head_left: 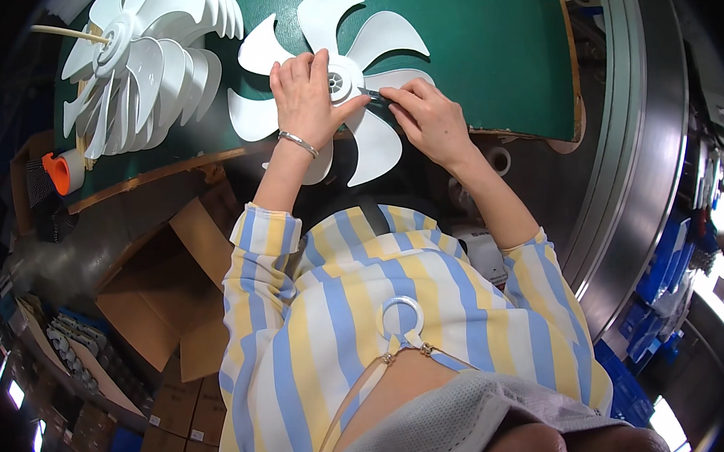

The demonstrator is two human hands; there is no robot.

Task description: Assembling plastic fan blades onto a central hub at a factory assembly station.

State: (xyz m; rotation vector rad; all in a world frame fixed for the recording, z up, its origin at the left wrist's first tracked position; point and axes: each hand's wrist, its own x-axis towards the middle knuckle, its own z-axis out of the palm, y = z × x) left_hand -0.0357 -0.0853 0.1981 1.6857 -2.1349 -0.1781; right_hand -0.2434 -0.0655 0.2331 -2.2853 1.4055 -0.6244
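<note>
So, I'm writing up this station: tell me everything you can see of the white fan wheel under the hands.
The fan wheel is white and slightly glossy, plastic by its look, with curved blades around a round, spoked hub. It lies on the green table, lower blades jutting past the edge. The left hand rests across it; the right hand holds a slim tool beside the hub, contact unclear.
</note>
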